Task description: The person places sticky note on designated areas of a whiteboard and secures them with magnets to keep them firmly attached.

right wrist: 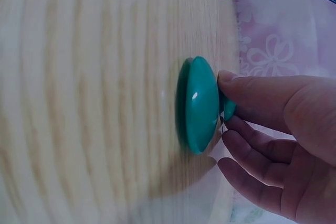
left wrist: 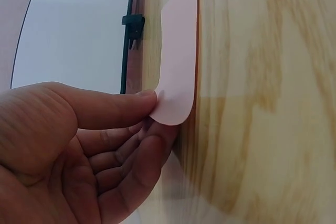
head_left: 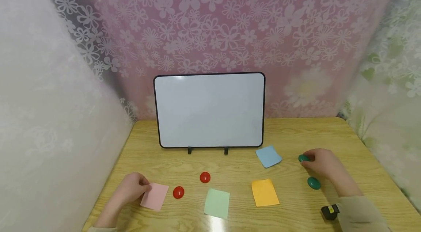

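Note:
At the table's left, my left hand (head_left: 132, 187) pinches the upper left corner of a pink sticky note (head_left: 155, 197). In the left wrist view the pink note (left wrist: 177, 61) bends up where thumb and fingers grip it. Over on the right, my right hand (head_left: 323, 164) holds a green round magnet (head_left: 303, 158) between thumb and fingers. A second green magnet (head_left: 314, 183) lies nearer the front, below that hand; in the right wrist view this nearer magnet (right wrist: 202, 105) partly hides the held one. Two red magnets, one (head_left: 178, 192) beside the pink note and another (head_left: 205, 177), lie toward the middle.
A whiteboard (head_left: 210, 109) with a black frame stands upright at the back on small feet. Green (head_left: 217, 203), orange (head_left: 265, 193) and blue (head_left: 268, 156) sticky notes lie on the wooden table (head_left: 236, 173). A small black device (head_left: 330, 212) sits by the right wrist.

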Demonstrator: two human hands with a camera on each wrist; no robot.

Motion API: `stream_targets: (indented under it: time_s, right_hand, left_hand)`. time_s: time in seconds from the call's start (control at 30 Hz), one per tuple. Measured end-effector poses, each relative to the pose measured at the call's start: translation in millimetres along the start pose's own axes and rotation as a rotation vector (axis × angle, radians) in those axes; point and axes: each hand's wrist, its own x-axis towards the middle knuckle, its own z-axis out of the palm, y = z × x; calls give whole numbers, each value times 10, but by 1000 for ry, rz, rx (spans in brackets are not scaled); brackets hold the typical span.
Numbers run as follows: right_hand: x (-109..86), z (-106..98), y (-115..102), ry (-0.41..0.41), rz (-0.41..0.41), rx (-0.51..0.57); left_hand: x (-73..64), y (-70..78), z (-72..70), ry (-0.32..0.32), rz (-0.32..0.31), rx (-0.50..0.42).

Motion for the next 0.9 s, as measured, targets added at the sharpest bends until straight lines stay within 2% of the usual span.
stream_targets:
  time_s: [0.13, 0.3, 0.57, 0.9]
  right_hand:
    - [-5, -2, -5, -4, 9, -2]
    - [-6, -4, -9, -5, 24, -2]
    - [-19, 8, 6, 13, 1, 0]
    - [-34, 19, 43, 28, -29, 16]
  left_hand:
    - [14, -16, 18, -14, -23, -27]
    - [32, -67, 29, -22, -17, -53]
    - [59, -139, 22, -54, -36, -100]
    - [52, -93, 7, -43, -82, -177]
